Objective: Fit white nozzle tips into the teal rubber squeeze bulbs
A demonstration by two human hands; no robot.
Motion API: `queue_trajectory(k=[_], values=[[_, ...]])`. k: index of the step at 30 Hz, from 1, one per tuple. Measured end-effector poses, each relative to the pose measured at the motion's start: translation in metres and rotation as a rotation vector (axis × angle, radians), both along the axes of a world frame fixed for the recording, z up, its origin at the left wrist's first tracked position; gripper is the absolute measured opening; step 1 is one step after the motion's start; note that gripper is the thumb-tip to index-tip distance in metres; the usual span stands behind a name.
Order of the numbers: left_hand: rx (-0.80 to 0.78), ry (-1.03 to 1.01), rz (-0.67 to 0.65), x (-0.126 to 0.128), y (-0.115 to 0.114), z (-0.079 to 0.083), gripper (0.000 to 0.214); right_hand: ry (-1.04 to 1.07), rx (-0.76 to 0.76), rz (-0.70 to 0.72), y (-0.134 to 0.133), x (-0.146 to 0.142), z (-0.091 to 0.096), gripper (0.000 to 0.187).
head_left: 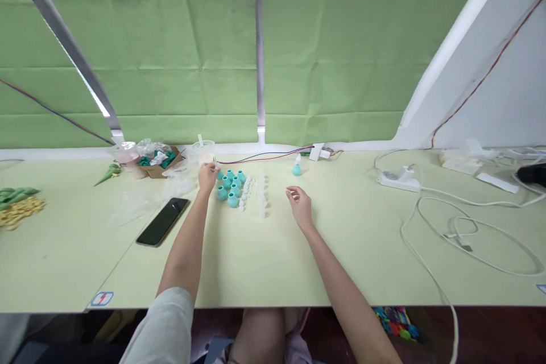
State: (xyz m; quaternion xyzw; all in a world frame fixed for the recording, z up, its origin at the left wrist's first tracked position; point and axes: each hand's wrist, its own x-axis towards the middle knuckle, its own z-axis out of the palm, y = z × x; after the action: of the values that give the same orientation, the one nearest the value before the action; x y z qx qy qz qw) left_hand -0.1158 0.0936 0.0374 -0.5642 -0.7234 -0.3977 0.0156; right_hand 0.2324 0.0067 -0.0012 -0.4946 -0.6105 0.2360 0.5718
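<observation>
near edge: a pale green desk (264,273) with both forearms reaching over it. a black phone (162,222) lies flat to the left of the left arm, well clear of the work.

mid desk: the right hand (300,205) rests low over bare desk, fingers loosely curled and partly open; it appears to hold nothing, though anything very small pinched there cannot be told. just left of it lie rows of small white caps (255,196).

further out: the left hand (207,175) sits at the far left corner of a cluster of teal bulbs (231,186), thumb and forefinger closed in a pinch on a small white piece at the tips; what that piece is stays too small to tell. one assembled teal bulb with a white cap (297,167) stands alone beyond the right hand, apart from the cluster.

judgement: the step in hand looks like picking up a part for fitting a cap to a bulb. the next move would call for a fine two-handed alignment, the right hand bringing the matching part across.

far edge: a cardboard box of parts (160,160), a plastic cup (203,151), a white power strip (398,179) and loose cables (464,239).
</observation>
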Motion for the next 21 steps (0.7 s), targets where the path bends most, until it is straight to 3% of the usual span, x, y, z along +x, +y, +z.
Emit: queue_trajectory(k=[4,8,11,15,16,20,21], values=[[-0.007,-0.010,-0.037,0.000,0.002,-0.009,0.019,0.096,-0.009,0.064,0.001,-0.002,0.000,0.024],[0.005,-0.039,-0.066,0.002,-0.001,-0.013,0.042,0.217,-0.067,0.129,-0.001,-0.004,0.002,0.028],[0.079,0.006,-0.066,0.006,-0.012,-0.003,0.048,0.261,-0.102,0.143,-0.003,-0.006,0.005,0.029],[0.255,0.056,-0.085,0.031,-0.042,0.021,0.034,0.326,-0.165,0.183,-0.005,-0.010,0.007,0.029],[0.260,0.060,-0.128,0.044,-0.052,0.025,0.032,0.349,-0.176,0.207,-0.006,-0.012,0.007,0.029],[0.020,0.094,-0.724,0.113,-0.096,0.024,0.033,0.442,-0.220,0.327,-0.014,-0.021,0.009,0.030],[-0.041,0.129,-0.810,0.130,-0.106,0.020,0.031,0.456,-0.236,0.348,-0.018,-0.023,0.009,0.031]])
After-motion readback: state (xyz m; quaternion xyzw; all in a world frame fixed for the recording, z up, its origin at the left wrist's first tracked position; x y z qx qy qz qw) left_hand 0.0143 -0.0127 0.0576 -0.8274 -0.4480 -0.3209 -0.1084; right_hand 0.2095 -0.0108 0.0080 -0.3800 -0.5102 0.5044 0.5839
